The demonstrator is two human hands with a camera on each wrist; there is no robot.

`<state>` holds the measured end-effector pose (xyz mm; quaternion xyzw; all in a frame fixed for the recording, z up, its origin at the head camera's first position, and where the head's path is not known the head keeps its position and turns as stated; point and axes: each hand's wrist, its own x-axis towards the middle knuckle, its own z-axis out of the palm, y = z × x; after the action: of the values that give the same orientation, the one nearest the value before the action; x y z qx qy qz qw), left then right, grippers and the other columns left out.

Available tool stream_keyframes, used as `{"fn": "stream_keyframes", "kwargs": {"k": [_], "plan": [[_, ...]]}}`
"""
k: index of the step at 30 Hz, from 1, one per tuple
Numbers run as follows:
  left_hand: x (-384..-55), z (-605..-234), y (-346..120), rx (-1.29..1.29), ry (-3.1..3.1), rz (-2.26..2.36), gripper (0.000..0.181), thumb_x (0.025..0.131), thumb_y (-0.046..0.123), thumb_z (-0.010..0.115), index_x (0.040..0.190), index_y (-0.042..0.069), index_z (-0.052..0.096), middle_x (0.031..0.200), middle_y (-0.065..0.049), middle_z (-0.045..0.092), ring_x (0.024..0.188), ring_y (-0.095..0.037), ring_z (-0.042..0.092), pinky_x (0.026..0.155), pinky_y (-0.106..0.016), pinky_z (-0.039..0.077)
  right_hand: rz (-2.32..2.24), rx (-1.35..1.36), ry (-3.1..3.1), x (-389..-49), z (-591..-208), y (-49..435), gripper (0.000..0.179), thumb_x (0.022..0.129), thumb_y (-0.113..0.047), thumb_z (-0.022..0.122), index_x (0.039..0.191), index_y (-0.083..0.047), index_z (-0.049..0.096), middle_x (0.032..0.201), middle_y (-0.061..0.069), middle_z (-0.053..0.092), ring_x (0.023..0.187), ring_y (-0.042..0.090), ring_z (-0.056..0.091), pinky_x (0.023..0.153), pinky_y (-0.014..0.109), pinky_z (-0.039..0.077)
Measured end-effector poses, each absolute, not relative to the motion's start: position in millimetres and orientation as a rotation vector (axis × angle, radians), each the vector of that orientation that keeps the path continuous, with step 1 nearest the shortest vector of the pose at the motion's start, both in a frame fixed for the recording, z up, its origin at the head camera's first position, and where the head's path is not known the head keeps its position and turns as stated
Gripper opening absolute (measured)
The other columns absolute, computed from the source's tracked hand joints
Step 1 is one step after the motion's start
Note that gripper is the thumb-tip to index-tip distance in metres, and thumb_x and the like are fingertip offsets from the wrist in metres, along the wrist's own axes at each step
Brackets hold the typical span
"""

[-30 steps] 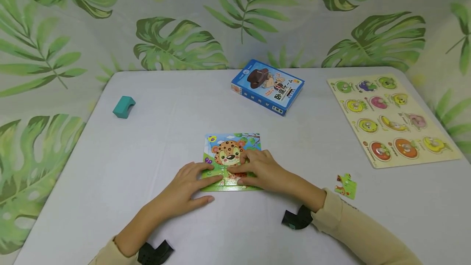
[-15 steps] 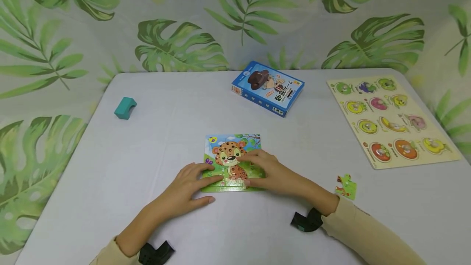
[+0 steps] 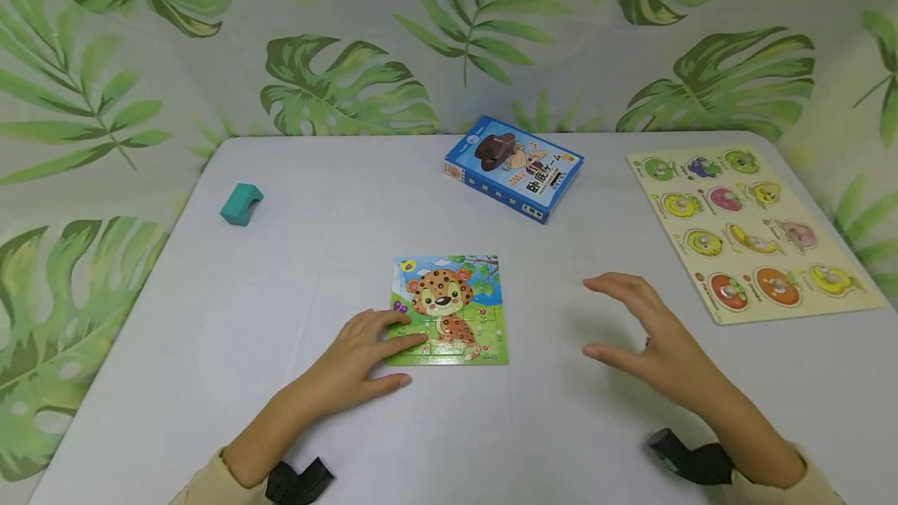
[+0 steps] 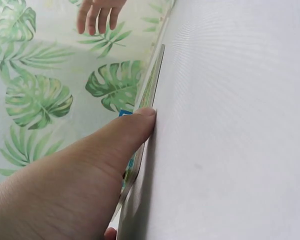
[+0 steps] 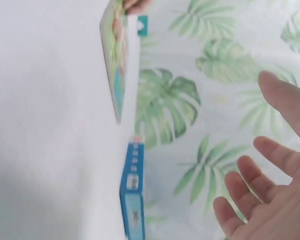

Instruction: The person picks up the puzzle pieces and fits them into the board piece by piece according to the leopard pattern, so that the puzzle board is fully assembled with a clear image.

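The leopard jigsaw puzzle [image 3: 459, 326] lies flat in its square board at mid-table, its picture a spotted cub on grass. My left hand [image 3: 368, 353] rests on its lower left, fingers loosely extended on the pieces and thumb at the near edge. In the left wrist view, the left thumb [image 4: 135, 122] lies along the board's side. To the right of the puzzle, my right hand [image 3: 662, 345] hovers over the table with thumb and fingers spread and nothing between them. The loose jigsaw piece seen earlier is hidden beneath this hand in the head view.
A blue card-game box [image 3: 515, 170] lies behind the puzzle. At the far right is a wooden fruit peg board [image 3: 673, 228]. A teal arch-shaped block [image 3: 242, 204] sits at the back left. Leaf-patterned cloth [image 3: 344, 88] hangs behind the white table.
My right hand has left the puzzle and moved right, its fingers spreading, over the spot where the loose jigsaw piece lay. The left hand has stayed in place on the puzzle.
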<state>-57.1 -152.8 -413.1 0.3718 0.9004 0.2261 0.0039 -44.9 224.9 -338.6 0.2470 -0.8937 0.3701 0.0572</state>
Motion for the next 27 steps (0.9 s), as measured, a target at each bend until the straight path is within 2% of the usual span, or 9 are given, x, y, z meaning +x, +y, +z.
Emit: {"fn": "stream_keyframes", "kwargs": {"k": [2,8,19,27], "plan": [[-57,-413,-153,1.166,2.821,0.711,0.051,0.082,0.044,0.06,0.129,0.027,0.05,0.132,-0.003,0.038,0.124,-0.021,0.028,0.104,-0.043,0.014,1.097,0.702,-2.671,-39,-338,236,0.079,0.06,-0.001,0.081,0.13,-0.012,0.045,0.128,-0.001,0.04,0.12,0.005,0.031,0.093,0.009,0.025],[-58,-414,-153,1.178,2.823,0.717,0.051,0.082,0.044,0.06,0.129,0.026,0.05,0.132,-0.004,0.038,0.124,-0.022,0.029,0.104,-0.042,0.015,1.105,0.592,-2.592,-25,-347,266,0.085,0.05,0.01,0.081,0.127,-0.002,0.047,0.126,-0.001,0.044,0.113,0.004,0.036,0.089,0.009,0.027],[-59,-416,-153,1.173,2.817,0.711,0.052,0.083,0.046,0.059,0.13,0.028,0.049,0.134,-0.003,0.037,0.125,-0.021,0.027,0.105,-0.042,0.012,1.155,0.482,-2.584,-22,-384,303,0.085,0.049,0.016,0.078,0.126,0.004,0.045,0.121,0.004,0.046,0.107,0.003,0.039,0.088,0.009,0.028],[-58,-414,-153,1.169,2.819,0.707,0.052,0.082,0.044,0.06,0.13,0.027,0.05,0.133,-0.004,0.038,0.124,-0.022,0.028,0.105,-0.041,0.013,1.197,0.435,-2.739,-24,-400,311,0.079,0.059,0.003,0.08,0.129,-0.001,0.043,0.122,0.006,0.043,0.103,0.0,0.039,0.083,0.008,0.029]]}}
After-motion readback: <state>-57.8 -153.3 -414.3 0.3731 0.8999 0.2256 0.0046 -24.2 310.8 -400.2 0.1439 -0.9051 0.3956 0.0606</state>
